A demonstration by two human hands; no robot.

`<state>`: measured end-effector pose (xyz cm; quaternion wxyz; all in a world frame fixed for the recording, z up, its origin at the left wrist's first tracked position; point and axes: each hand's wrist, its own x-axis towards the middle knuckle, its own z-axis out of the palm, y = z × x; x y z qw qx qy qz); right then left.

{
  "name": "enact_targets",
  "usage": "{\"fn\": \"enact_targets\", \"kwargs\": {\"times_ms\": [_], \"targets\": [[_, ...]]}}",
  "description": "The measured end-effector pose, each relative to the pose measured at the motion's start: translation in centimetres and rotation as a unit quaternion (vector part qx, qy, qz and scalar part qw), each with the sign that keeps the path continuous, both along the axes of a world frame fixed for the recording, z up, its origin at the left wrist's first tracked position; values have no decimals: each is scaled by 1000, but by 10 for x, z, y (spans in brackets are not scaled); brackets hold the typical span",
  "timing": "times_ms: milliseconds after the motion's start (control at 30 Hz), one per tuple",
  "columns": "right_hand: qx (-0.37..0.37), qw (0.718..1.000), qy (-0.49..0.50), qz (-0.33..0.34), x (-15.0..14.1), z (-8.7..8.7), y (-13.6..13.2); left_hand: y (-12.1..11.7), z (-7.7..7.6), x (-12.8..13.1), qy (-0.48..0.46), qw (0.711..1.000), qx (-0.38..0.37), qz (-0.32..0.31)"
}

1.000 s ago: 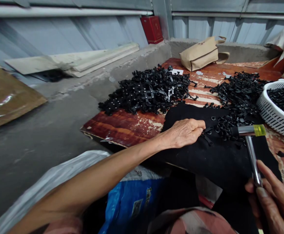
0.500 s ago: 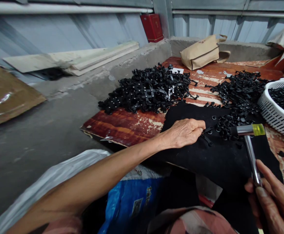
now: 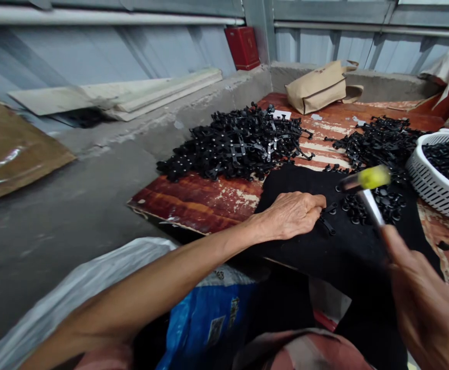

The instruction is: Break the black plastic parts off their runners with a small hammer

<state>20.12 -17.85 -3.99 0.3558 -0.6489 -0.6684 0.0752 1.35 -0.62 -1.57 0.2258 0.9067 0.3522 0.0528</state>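
Observation:
My left hand [image 3: 292, 215] rests on a black cloth [image 3: 348, 246], its fingers curled and pinched on a small black plastic part [image 3: 326, 224] at the fingertips. My right hand [image 3: 427, 303], at the lower right, is closed round the metal handle of a small hammer [image 3: 365, 187] with a yellow and black head. The blurred hammer head hangs above the cloth, just right of my left fingertips. A small heap of black rings [image 3: 374, 203] lies on the cloth under the hammer.
A big pile of black plastic parts [image 3: 236, 146] lies on the worn red board [image 3: 197, 198], another pile [image 3: 378, 139] further right. A white basket [image 3: 427, 177] of black pieces stands at the right edge. A tan bag [image 3: 319, 90] and a red box [image 3: 243, 47] sit behind.
My right hand has swung the hammer up and to the left, toward my left fingertips. My left hand stays in place on the cloth.

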Motion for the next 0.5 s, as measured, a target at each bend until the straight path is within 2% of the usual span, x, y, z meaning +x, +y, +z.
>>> {"fn": "enact_targets", "kwargs": {"times_ms": [67,100,200,333,467,500], "targets": [[-14,994,-89,63,5,1,3,0,0,0,5,1000,-3,3],[-13,992,-94,77,7,1,3,0,0,0,7,1000,-4,2],[24,995,-91,32,8,1,1,1,0,0,5,1000,3,-4],[-12,989,-129,66,5,3,1,2,-2,0,8,1000,14,0],[46,991,-118,34,6,7,3,3,-4,0,4,1000,9,-6],[39,991,-123,35,6,7,4,2,-4,0,3,1000,9,-6]]}}
